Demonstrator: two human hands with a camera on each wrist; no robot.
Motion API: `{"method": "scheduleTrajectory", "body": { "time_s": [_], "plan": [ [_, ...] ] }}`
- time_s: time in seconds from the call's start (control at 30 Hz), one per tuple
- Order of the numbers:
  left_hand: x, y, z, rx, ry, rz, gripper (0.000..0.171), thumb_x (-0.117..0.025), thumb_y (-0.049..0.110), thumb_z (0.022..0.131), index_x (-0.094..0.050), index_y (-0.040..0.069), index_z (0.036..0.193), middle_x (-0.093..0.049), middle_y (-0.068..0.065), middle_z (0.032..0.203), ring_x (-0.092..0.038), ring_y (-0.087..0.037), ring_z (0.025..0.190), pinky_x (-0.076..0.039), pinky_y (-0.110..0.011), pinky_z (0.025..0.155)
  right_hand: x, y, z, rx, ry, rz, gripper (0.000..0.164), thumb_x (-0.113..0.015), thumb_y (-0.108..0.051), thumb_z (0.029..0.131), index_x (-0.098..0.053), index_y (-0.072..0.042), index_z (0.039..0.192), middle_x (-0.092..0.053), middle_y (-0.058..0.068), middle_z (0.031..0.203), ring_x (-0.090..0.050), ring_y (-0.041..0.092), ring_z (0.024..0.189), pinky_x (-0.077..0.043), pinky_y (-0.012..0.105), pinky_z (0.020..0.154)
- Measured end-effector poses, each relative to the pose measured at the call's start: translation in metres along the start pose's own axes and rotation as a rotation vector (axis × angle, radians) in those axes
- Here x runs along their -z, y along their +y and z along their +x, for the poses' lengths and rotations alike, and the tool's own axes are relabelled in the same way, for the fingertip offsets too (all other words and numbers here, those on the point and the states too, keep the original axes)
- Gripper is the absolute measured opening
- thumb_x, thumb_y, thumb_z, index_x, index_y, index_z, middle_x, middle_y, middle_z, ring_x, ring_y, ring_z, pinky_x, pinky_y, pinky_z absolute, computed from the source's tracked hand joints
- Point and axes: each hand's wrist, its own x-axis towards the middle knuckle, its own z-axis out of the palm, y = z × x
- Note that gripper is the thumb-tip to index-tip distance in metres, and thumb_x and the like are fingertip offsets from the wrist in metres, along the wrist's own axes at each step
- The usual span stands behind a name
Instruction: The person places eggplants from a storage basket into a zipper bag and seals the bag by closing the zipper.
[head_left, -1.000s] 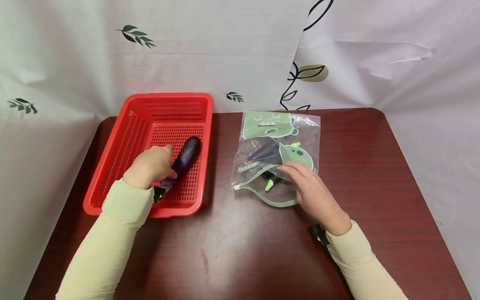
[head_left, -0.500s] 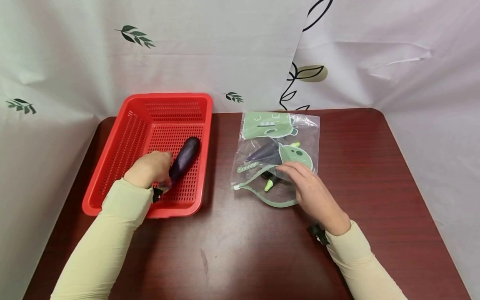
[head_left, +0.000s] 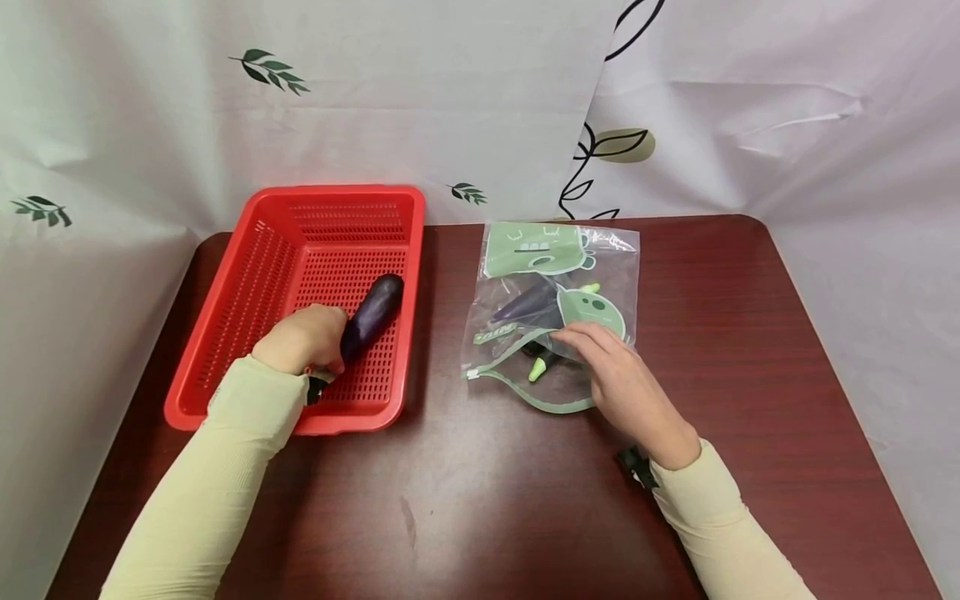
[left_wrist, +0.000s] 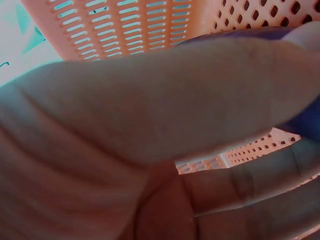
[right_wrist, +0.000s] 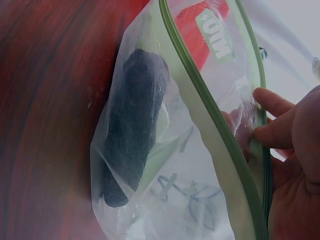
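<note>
A long purple eggplant (head_left: 372, 315) lies slantwise in the red basket (head_left: 416, 250), by its right wall. My left hand (head_left: 298, 340) reaches into the basket and grips the eggplant's near end. In the left wrist view the thumb (left_wrist: 200, 100) lies over the eggplant (left_wrist: 305, 120), with curled fingers below. On the right, a clear zip bag (head_left: 495, 292) with green cartoon print lies with its mouth open towards me. My right hand (head_left: 626, 387) pinches the upper lip of its mouth. Inside are a purple vegetable (head_left: 532, 304) and a dark one with a light green tip (head_left: 538, 369).
The basket and bag stand side by side on a dark red-brown wooden table (head_left: 450, 517). White cloth (head_left: 360, 108) with leaf prints hangs behind and at the sides. The basket's raised rim surrounds my left hand.
My left hand has lowered slightly and closed its fingers around the eggplant's near end. The right hand and the bag stay in place.
</note>
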Motion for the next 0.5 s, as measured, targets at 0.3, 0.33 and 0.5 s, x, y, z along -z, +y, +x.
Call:
{"method": "scheduleTrajectory", "body": {
  "time_s": [0.3,0.33,0.5],
  "plan": [
    [0.0007,-0.0019,-0.0027,-0.028,0.014,-0.012,0.029,-0.086,0.008,0.07,-0.06,0.003,0.083,-0.059,-0.009,0.074,-0.054,-0.024,0.066,-0.045,-0.033,0.058,-0.0001,0.0006,0.0008,0.012,0.008,-0.001,0.057,-0.047,0.027,0.081,-0.062,-0.002,0.128,-0.06,0.011,0.127,-0.056,0.027,0.12,-0.043,0.042,0.102],
    [0.0008,-0.002,-0.0029,-0.031,0.014,-0.015,0.029,-0.086,0.009,0.07,-0.061,0.003,0.083,-0.059,-0.009,0.074,-0.054,-0.024,0.066,-0.045,-0.033,0.058,-0.0002,0.0007,0.001,0.014,0.009,-0.001,0.057,-0.046,0.027,0.081,-0.062,-0.002,0.128,-0.06,0.012,0.127,-0.056,0.027,0.12,-0.043,0.042,0.103],
    [0.0023,-0.0028,-0.0037,-0.045,0.012,-0.009,0.026,-0.086,0.009,0.071,-0.062,0.004,0.08,-0.059,-0.008,0.073,-0.054,-0.022,0.065,-0.045,-0.032,0.058,-0.0005,0.0007,0.0016,0.019,0.011,-0.004,0.057,-0.046,0.027,0.081,-0.062,-0.002,0.127,-0.06,0.012,0.126,-0.056,0.028,0.119,-0.043,0.042,0.103]
  ]
}}
